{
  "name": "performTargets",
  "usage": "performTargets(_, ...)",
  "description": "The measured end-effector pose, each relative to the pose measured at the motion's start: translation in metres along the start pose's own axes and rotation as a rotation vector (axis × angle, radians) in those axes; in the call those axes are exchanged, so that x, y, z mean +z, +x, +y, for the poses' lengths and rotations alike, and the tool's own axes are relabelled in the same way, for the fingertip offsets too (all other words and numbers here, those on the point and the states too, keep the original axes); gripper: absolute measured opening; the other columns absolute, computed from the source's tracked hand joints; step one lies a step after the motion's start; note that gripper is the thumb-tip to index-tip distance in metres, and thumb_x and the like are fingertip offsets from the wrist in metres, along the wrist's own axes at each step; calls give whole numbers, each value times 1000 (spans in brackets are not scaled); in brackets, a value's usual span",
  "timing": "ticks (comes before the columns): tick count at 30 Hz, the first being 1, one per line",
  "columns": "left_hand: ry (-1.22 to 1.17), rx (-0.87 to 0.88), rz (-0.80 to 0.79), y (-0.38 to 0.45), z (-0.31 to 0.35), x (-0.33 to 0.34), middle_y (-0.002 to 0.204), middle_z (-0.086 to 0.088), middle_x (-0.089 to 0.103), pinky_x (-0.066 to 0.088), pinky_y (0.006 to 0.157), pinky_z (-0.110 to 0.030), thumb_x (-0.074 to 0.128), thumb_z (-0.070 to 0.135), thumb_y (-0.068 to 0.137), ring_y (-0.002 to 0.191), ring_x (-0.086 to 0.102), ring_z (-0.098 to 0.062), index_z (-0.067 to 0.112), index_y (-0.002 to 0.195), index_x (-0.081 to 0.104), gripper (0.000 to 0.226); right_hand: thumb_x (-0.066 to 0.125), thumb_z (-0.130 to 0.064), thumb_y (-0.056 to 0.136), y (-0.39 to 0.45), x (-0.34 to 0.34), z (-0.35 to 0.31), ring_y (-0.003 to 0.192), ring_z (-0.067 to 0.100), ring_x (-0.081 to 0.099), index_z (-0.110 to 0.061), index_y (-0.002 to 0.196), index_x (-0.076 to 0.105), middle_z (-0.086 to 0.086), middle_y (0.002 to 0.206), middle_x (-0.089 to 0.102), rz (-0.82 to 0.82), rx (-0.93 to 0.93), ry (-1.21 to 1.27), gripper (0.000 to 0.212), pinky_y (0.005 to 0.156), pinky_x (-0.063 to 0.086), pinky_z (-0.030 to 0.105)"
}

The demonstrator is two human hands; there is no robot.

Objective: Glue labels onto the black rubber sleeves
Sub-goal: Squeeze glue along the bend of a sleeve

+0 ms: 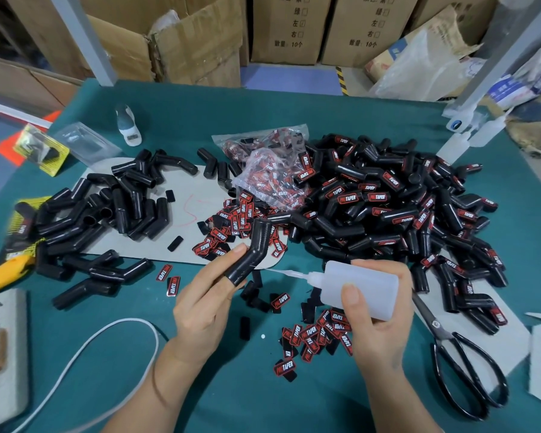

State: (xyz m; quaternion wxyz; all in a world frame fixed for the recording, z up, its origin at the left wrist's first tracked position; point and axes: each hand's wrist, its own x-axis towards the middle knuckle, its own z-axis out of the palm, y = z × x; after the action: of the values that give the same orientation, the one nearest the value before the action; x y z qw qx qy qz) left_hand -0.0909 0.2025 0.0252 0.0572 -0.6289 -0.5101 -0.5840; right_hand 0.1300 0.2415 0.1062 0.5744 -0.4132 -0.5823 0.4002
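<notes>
My left hand grips a bent black rubber sleeve by its lower end, holding it above the green table. My right hand holds a white squeeze glue bottle, its thin nozzle pointing left toward the sleeve. Red-and-black labels lie scattered between and below my hands, and more labels lie behind the sleeve. Plain sleeves are heaped at the left. A big pile of labelled sleeves fills the right.
Black scissors lie at the right. A clear bag of labels sits mid-table. A yellow cutter, a white cable and a power strip are at the left. A small bottle stands behind. Cardboard boxes line the back.
</notes>
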Motion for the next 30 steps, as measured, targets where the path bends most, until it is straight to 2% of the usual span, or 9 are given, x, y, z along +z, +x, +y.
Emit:
performTargets(6,95,-10,2,2,5,-1,127,-24,69,51,106,-24,61,-18,91,122,68,-16,-18,97,76,16,67,-36,87,1,-2,-1,87,3,65,-48,111,61,-19,106,65,3,-6,-12,27,70,53,15)
performTargets(9,101,4,11,6,8,-1,124,-28,68,50,106,-21,59,-13,98,123,66,-11,-18,92,76,19,67,-35,86,1,-1,-1,88,2,65,-48,111,61,-20,107,65,-8,-8,-12,28,69,53,15)
performTargets(20,87,1,20,3,5,-1,133,-17,67,52,104,-25,61,-14,97,121,69,-20,-16,99,77,16,66,-35,86,2,-1,-4,87,2,65,-49,110,60,-21,105,65,4,-14,-18,28,70,53,15)
performTargets(26,95,1,22,1,3,0,132,-19,68,52,104,-26,62,-15,95,121,69,-20,-16,99,77,15,66,-35,86,3,-1,-4,87,2,65,-49,109,61,-19,105,66,10,-4,-10,28,69,53,16)
performTargets(30,106,16,29,3,5,-1,125,-23,70,52,104,-24,59,-9,102,121,69,-16,-15,96,78,21,66,-34,85,1,-1,-4,87,0,65,-50,109,61,-22,106,65,-18,-18,-27,29,69,52,14)
